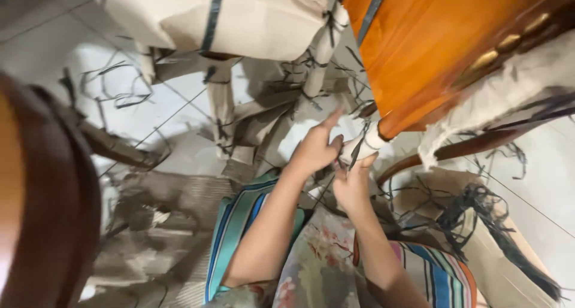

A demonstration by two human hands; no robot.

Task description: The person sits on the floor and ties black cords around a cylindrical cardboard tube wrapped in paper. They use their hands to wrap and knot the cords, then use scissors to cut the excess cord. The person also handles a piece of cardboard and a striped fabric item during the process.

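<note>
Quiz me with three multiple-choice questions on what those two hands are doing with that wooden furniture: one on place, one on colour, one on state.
1. Where do both hands meet?
A) at the wrapped leg end
B) on the floor tiles
C) on the far chair

2. What colour is the bared wood?
A) white
B) orange-brown
C) black

3. How is the far chair?
A) bare
B) covered in paper
C) broken

Answers:
1 A: left hand and right hand touch the wrapped leg end.
2 B: the wooden panel is glossy orange-brown.
3 B: the far chair is wrapped in tied paper.

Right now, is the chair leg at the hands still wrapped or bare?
Partly wrapped. White wrap covers the leg end between the left hand and right hand; the orange wood above is bare.
</note>
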